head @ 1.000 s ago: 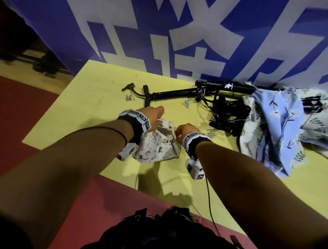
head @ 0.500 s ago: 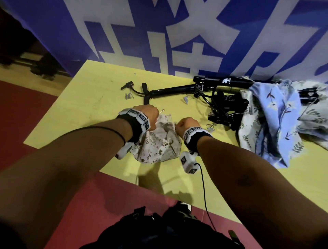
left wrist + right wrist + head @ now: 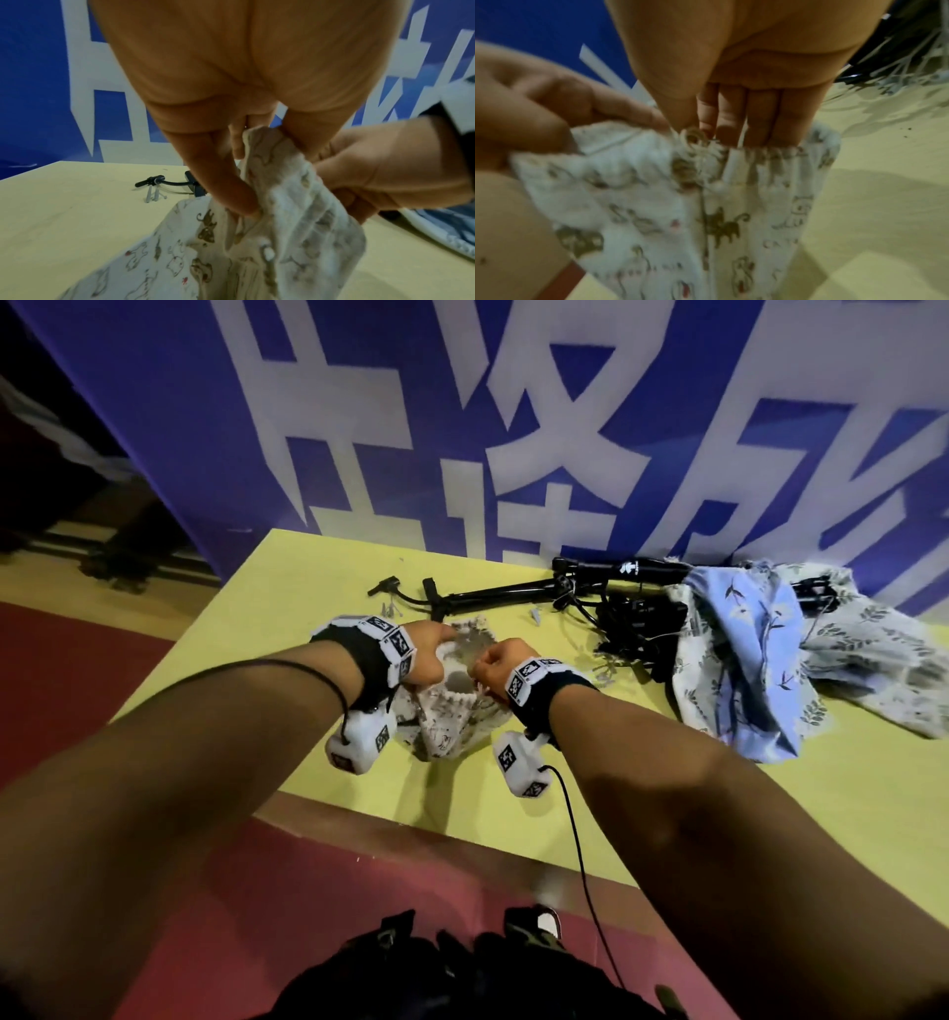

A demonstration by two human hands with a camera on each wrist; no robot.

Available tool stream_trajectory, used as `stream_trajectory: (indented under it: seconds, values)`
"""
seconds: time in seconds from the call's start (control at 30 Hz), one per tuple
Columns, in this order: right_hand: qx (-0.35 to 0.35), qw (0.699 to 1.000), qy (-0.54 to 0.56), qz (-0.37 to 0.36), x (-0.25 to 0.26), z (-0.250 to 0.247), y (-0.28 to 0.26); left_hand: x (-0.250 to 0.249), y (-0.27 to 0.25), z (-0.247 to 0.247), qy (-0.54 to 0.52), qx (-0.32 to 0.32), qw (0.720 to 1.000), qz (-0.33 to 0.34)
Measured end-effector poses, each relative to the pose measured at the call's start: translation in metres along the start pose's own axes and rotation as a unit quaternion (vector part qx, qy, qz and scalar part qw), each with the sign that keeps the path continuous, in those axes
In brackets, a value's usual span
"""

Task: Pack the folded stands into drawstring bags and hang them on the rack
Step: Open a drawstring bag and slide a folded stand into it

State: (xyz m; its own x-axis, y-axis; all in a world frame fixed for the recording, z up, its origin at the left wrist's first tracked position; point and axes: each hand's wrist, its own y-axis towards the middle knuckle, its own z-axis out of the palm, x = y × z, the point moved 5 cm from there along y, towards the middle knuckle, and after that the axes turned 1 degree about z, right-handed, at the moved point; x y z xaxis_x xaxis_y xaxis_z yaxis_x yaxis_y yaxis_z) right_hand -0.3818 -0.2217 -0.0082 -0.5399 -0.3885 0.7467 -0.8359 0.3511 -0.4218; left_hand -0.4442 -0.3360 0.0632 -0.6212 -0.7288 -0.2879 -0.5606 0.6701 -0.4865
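A white drawstring bag printed with small cats point(image 3: 452, 716) hangs above the yellow table point(image 3: 513, 793), its gathered mouth pulled apart. My left hand point(image 3: 429, 654) grips the left rim of the bag point(image 3: 259, 146), thumb inside the mouth. My right hand point(image 3: 500, 662) holds the opposite rim, its fingers point(image 3: 746, 119) tucked inside the gathered hem of the bag point(image 3: 706, 203). Black folded stands point(image 3: 606, 603) lie farther back on the table, beyond both hands. The bag's inside is in shadow.
Blue and grey leaf-print cloth bags point(image 3: 760, 654) lie heaped at the right, over part of the stands. A small black clamp with a bent cable point(image 3: 164, 181) lies at the back left. A blue banner point(image 3: 462, 428) stands behind the table. Red floor point(image 3: 205, 891) lies below.
Both hands have lifted the cat-print bag off the table and drawn its mouth apart; earlier it lay bunched on the surface between them.
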Motion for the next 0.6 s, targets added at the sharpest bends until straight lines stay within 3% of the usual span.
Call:
stream_trajectory:
  seconds: [0.1,0.37,0.5,0.6]
  values:
    - [0.004,0.999,-0.044,-0.005,0.005,0.017,-0.010,0.016,-0.019,0.002,-0.037,-0.011,0.999,0.000]
    - [-0.037,0.998,0.042,-0.037,0.052,0.044,-0.030,0.054,-0.048,-0.010,-0.041,-0.109,0.993,-0.004]
    - [0.002,0.985,-0.166,-0.046,0.066,0.044,-0.036,0.069,-0.062,-0.030,-0.017,-0.174,0.985,-0.006]
    - [-0.010,0.963,-0.257,-0.076,0.078,0.040,-0.044,0.081,-0.072,-0.037,0.052,-0.175,0.982,-0.041]
